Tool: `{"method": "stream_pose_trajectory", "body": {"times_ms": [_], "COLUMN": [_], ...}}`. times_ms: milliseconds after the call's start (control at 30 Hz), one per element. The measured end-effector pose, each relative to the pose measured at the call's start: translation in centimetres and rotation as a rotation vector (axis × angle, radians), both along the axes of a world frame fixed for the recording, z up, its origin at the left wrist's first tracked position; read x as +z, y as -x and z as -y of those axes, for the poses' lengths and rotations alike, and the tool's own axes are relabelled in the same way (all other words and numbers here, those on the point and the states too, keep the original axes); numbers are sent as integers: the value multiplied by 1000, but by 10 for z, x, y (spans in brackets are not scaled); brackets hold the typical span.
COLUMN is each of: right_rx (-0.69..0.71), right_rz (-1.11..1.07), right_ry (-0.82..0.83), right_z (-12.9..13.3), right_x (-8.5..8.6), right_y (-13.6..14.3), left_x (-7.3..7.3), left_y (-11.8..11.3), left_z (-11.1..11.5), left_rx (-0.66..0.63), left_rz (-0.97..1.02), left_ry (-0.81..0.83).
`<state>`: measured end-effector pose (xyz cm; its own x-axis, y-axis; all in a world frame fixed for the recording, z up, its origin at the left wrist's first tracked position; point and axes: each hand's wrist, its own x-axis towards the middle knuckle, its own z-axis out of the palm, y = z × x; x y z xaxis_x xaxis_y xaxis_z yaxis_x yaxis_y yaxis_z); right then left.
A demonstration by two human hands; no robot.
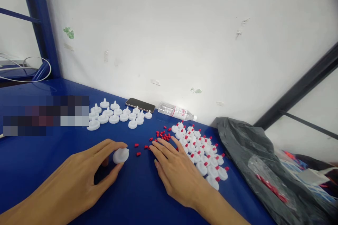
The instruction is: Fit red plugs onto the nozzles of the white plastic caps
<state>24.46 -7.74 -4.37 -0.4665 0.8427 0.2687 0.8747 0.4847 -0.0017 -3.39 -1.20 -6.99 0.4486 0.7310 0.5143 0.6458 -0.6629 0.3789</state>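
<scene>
My left hand (87, 168) pinches a white spout cap (120, 156) by its round base between thumb and fingers, its nozzle turned to the right. Flat over the table, my right hand (175, 168) has its fingers stretched out, the tips at a scatter of small red tip covers (165, 136). Whether a fingertip presses on one of them, I cannot tell. A few loose red covers (138, 154) lie between my hands. Just beyond my right hand stands a group of white caps with red tips (202, 168). Plain white spout caps (114, 119) stand farther back at the left.
By the wall lie a dark phone (140, 104) and a clear plastic bottle (175, 111) on its side. A dark grey plastic bag (237, 154) covers the blue table's (118, 197) right edge, with a clear bag of red pieces (274, 188) on it. A blurred-out patch covers the far left.
</scene>
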Motion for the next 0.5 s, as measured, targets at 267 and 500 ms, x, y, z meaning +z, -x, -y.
{"method": "stream_pose_trajectory", "body": {"times_ms": [267,500], "right_rx": [32,118], "right_rz": [-43,-337], "right_ry": [-106,-131], "right_z": [-2,3], "right_x": [-1,0], "right_y": [-3,-2], "left_x": [0,-2], "left_y": [0,0], "left_z": [-2,9], "left_rx": [-25,-66], "left_rz": [7,29], "left_ry": [-29,-101]}}
